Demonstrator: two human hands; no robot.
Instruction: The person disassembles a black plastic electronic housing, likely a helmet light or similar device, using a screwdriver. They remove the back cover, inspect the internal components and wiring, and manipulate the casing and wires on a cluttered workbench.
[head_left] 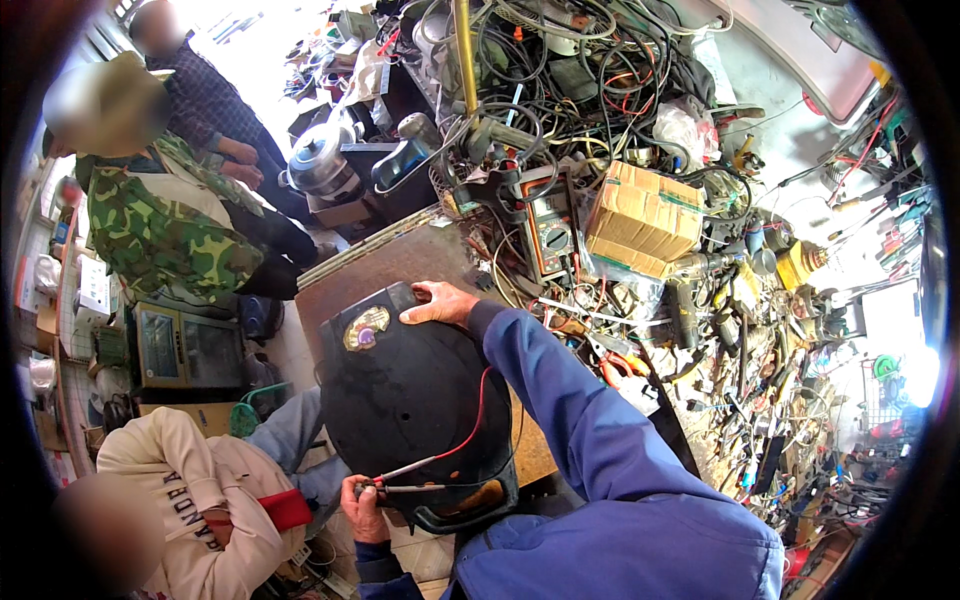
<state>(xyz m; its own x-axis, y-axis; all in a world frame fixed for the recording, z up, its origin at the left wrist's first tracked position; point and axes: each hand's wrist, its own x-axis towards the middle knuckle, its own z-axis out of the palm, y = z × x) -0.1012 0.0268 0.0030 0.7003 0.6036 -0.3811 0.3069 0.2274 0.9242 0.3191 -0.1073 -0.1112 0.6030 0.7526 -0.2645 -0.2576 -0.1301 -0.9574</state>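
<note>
A large, rounded black appliance (pixel 400 410), with a small panel (pixel 367 328) near its far end, rests on the bench in front of me. My right hand (pixel 442 303) grips its far edge, thumb on top. At the near left side, my left hand (pixel 364 510) is closed around the ends of two meter test probes (pixel 415 488), one with a red lead (pixel 481 405) and one with a dark lead. A small dark piece shows between those fingers; I cannot make out what it is. A multimeter (pixel 552 232) stands beyond the appliance, to the right.
A cardboard box (pixel 645 220) sits beside the meter. Tangled cables (pixel 570 80), orange-handled pliers (pixel 622 368) and loose parts cover the bench to the right. A lidded metal pot (pixel 325 160) is at the back. One person (pixel 190 500) sits close left; two others stand farther back.
</note>
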